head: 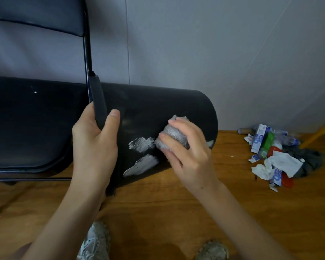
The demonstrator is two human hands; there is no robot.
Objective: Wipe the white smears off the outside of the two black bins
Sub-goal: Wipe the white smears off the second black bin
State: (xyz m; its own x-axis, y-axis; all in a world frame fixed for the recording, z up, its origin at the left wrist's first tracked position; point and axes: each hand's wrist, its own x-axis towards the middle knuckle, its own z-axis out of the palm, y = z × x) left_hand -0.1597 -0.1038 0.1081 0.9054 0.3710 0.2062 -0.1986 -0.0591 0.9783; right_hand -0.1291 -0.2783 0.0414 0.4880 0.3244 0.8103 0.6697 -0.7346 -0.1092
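A black bin [158, 107] lies on its side, held off the wooden floor, its mouth toward the left. My left hand [94, 145] grips its rim, thumb outside and fingers inside. My right hand [186, 152] is closed on a balled grey cloth [173, 134] pressed against the bin's wall. Two broad white smears [143, 144] lie on the wall just left of the cloth, the lower smear [141, 165] running diagonally. A small white patch [210, 143] shows near the bin's base. Only one bin is in view.
A black folding chair [26, 119] stands at the left, its seat right behind the bin's mouth. A pile of rubbish [274, 156] with toothpaste boxes, tissues and a dark rag lies on the floor at the right. My two shoes [96, 243] are at the bottom edge.
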